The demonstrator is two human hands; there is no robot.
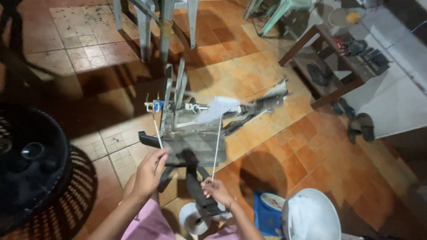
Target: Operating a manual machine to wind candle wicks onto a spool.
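A grey metal hand-operated machine (195, 133) with a frame, rods and a black base stands on the tiled floor in front of me. My left hand (149, 171) pinches a thin white strand (157, 133) that runs up to the machine's left side. My right hand (215, 190) holds a second white strand (217, 146) that rises to a white sheet (218, 109) lying across the machine's top bar. Both hands sit near the machine's front edge. A roll of white tape (193, 218) lies under my right forearm.
A black fan with a grille (31, 164) stands at left. A white bowl with white material (311, 215) and a blue box (269, 211) sit at lower right. A wooden rack with shoes (331, 62), sandals (361, 126) and chair legs (153, 26) stand farther back.
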